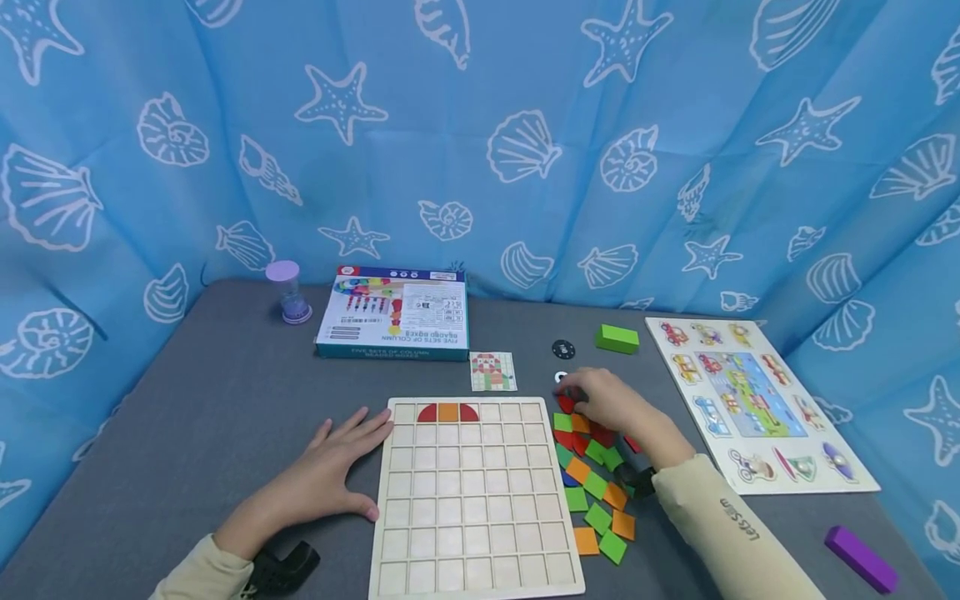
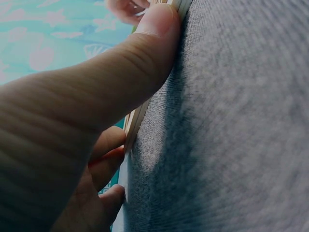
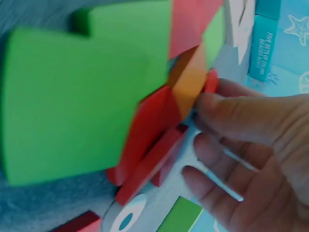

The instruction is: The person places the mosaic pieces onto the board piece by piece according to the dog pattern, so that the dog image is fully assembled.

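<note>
My left hand point(image 1: 330, 471) rests at the left edge of a wooden grid board point(image 1: 472, 510), fingers spread and fairly straight, its thumb point(image 2: 152, 36) against the board's side. In the board's top row, an orange square point(image 1: 447, 412) sits between two red quarter-round tiles point(image 1: 427, 413). Right of the board, my right hand point(image 1: 611, 404) reaches over the far end of a loose pile of tiles. Its thumb and forefinger pinch a red tile point(image 3: 211, 81) there, mostly hidden by the fingers. Close by lie an orange tile point(image 3: 189, 83) and a large-looking green tile point(image 3: 91, 96).
Behind the board lie a pattern card point(image 1: 492, 372) and a flat box point(image 1: 397, 321). A lidded clear cup point(image 1: 288, 292) stands at the back left. To the right are a green block point(image 1: 617, 338), a picture puzzle board point(image 1: 757, 400) and a purple block point(image 1: 861, 558).
</note>
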Tool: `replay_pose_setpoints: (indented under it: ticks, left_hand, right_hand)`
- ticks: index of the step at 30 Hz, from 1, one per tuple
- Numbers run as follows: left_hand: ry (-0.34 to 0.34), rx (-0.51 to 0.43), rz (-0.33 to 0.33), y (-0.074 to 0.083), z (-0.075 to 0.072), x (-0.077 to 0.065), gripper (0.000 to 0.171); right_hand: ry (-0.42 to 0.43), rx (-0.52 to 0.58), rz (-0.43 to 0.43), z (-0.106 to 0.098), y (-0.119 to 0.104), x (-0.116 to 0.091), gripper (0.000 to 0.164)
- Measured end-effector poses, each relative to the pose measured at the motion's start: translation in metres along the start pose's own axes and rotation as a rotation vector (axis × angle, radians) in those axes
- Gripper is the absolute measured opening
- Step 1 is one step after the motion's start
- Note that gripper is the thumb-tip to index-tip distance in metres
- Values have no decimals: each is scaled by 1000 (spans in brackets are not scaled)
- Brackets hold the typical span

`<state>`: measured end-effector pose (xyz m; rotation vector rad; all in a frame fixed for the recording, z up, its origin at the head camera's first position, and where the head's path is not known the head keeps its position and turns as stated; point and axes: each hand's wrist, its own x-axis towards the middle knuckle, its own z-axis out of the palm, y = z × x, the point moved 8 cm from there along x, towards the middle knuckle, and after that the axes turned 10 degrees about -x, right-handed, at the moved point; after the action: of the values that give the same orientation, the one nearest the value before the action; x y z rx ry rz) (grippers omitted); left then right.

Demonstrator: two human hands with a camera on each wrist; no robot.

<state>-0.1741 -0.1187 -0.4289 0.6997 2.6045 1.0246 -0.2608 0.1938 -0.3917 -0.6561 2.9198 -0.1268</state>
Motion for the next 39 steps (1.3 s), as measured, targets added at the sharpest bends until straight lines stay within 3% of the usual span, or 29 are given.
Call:
replay_pose_setpoints:
  ticks: [9,14,18,23,31,34,39]
  left_hand:
    - [-8,1,-1,-2,1,0,108]
    - [-5,6,-5,-2,1,0,108]
    - [-7,12,-7,-3,1,0,109]
    - [-11,5,-3,-2,1,-1,108]
    - [-1,1,-2,-2,1,-2,107]
    - [3,3,5,-2,1,-2,106]
    - [6,-3,17,-1,1,-2,106]
  right_hand:
    - [41,-184,-32,3,-2,1,22]
    - [50,-184,-36,4,-3,2,20]
    - [117,-142,-36,-5,-13,3,19]
    - [188,-92,-108,-17,-62,11,19]
    - [112,-150,-314,-8,-168,34,21]
    - [84,-181,-344,-2,-190,41,19]
    - [67,-224,-360,5,-208,47,14]
